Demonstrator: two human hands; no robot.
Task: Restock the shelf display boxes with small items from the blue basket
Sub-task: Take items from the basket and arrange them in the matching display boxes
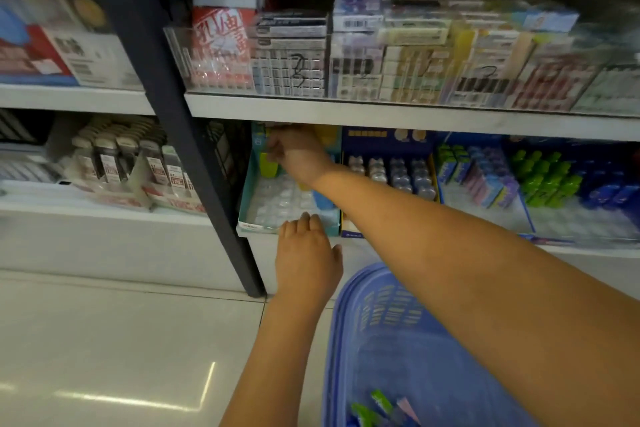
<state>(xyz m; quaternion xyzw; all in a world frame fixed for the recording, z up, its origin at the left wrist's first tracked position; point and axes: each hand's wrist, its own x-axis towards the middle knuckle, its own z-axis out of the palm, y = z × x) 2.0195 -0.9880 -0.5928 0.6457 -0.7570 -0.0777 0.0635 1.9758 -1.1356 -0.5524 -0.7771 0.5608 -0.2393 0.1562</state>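
nearest the camera sits the blue basket [408, 357], a slatted plastic one on the pale tiled floor [104, 340] at the foot of the shelving, with a few small green and pink packets [381, 409] lying in its bottom corner. both bare forearms cross above it toward the lower shelf.

the left hand [306, 256] lies flat with its fingers straight and together, fingertips resting on the front lip of the teal display box [247, 204], thumb spread to the side; it holds nothing. that box stands at the left end of the lower shelf, just beside the dark upright post [180, 135], and its clear moulded tray shows mostly bare pockets, with a yellow-green item [268, 165] standing at the back.

the right hand [294, 154] reaches deep into the same box, under the edge of the upper shelf [415, 114]. its fingers are curled toward the back of the box near the yellow-green item, but blur and shadow hide whether they pinch anything, so its grip cannot be told.

to the right stand a dark blue display box [388, 142] of small clear cases and a blue box of green and blue tubes [547, 180].
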